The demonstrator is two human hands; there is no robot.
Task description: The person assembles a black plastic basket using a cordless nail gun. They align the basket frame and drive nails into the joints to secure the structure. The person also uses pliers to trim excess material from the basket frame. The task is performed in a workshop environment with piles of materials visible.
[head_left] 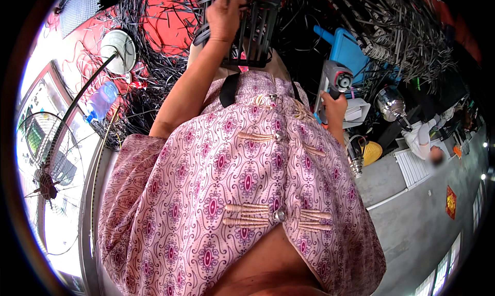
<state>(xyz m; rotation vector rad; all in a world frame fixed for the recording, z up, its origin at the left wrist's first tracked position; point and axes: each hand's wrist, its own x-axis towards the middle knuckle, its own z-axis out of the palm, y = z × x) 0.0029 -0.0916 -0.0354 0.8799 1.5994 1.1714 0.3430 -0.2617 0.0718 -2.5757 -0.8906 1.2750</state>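
Note:
At the top middle, my left hand (224, 17) is closed on a black basket (255, 30) woven from flat plastic strips. Its open lattice side faces me, and its upper part runs out of the picture. My right hand (335, 109) is wrapped around the handle of a grey and red pistol-grip power tool (339, 77), held off to the right of my lap. The tool's round end points up toward me; its kind is not certain. Loose black strips (154, 69) lie in heaps around the basket.
A standing fan (47, 185) is on the left, with its round base (118, 51) and a clear blue water jug (102, 101) nearby. On the right are a blue plastic stool or chair (348, 51), a shiny metal pot (390, 102), bundled strips (407, 48) and another person (420, 138).

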